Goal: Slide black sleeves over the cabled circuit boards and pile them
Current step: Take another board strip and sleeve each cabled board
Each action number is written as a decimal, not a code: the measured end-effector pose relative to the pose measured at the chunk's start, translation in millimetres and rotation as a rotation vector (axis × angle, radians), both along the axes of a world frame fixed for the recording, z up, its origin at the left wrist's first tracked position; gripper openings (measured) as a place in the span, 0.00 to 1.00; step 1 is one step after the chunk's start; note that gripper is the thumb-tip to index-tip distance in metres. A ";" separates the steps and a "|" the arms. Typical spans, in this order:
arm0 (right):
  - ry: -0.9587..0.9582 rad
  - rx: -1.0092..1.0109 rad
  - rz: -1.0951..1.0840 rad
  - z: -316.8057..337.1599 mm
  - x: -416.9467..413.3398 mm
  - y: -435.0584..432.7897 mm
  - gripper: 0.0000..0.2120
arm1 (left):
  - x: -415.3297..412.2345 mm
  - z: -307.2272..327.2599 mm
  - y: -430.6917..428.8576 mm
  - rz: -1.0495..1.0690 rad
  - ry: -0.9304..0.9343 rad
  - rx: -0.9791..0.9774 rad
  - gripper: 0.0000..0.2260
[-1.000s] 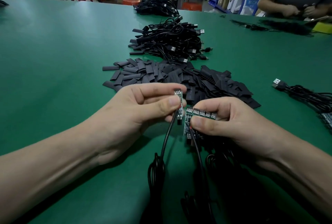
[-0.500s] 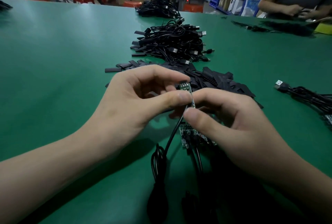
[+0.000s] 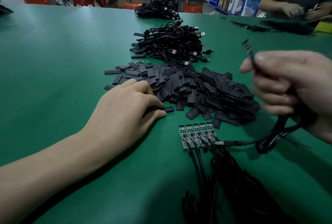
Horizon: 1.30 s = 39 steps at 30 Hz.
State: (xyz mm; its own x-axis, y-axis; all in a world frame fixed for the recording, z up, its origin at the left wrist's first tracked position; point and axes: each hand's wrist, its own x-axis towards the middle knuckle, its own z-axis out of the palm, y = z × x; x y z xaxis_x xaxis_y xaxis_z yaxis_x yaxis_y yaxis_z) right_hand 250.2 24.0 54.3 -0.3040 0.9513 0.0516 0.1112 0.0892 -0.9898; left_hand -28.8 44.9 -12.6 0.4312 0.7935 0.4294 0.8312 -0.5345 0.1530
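Note:
A heap of flat black sleeves [image 3: 188, 87] lies in the middle of the green table [image 3: 53, 62]. My left hand [image 3: 125, 108] rests at the heap's near left edge and pinches one black sleeve [image 3: 168, 109] between thumb and fingers. My right hand [image 3: 294, 90], blurred and raised at the right, grips a black cable [image 3: 273, 134] whose end sticks up above my fingers. A joined strip of green circuit boards [image 3: 195, 136] with black cables [image 3: 224, 178] lies in front of the heap.
Behind the sleeves sits a pile of sleeved cables with USB plugs [image 3: 172, 45], and a further black cable pile [image 3: 158, 10] beyond it. Another person's hands [image 3: 291, 9] work at the far right over more black parts [image 3: 280, 26].
Both hands let go of the single board. My left hand moved to the sleeve heap and took a sleeve; my right hand swung up and right with a cable. The board strip now lies uncovered.

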 end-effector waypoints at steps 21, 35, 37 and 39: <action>-0.455 0.228 -0.068 -35.0 -49.5 -18.1 0.11 | 17.5 2.4 -21.1 -0.312 -0.463 0.022 0.12; -0.477 0.045 0.070 -21.0 -25.9 -18.5 0.16 | 13.2 -0.1 -16.7 -0.248 -0.637 -0.113 0.08; -0.516 0.075 0.076 -23.7 -30.8 -19.0 0.17 | 13.7 -0.4 -17.1 -0.257 -0.645 -0.132 0.08; -0.561 0.080 0.061 -23.4 -33.3 -19.9 0.17 | 13.6 -1.0 -16.9 -0.259 -0.651 -0.146 0.08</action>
